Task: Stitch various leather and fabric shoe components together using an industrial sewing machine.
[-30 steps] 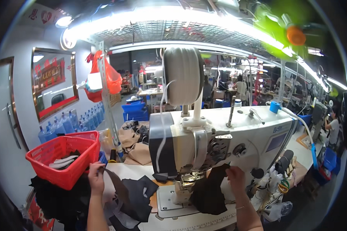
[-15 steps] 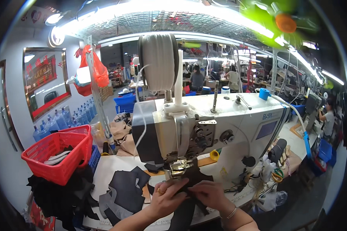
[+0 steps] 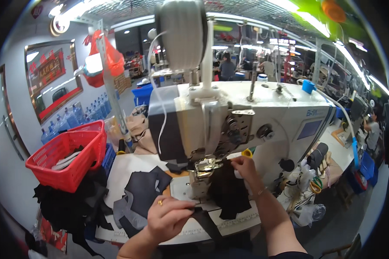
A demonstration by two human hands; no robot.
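A white sewing machine stands before me, its metal presser foot over the bed. Beside the foot hangs a black fabric piece, spread over the bed toward the front edge. My right hand is closed on the far right edge of this piece, close to the machine's arm. Nearer to me, left of the foot, my left hand pinches the end of a narrow dark strip that slants over the table's front edge. Dark cut pieces lie flat on the table to the left.
Left of the table, a red basket stands above a heap of black cloth. A large white thread spool rises on top of the machine. Scissors and plastic bags lie at the right. Other people sit farther back.
My hands, close together at the presser foot before, have parted. The right moved up and right along the black piece; the left came toward me and left. The view has tilted down.
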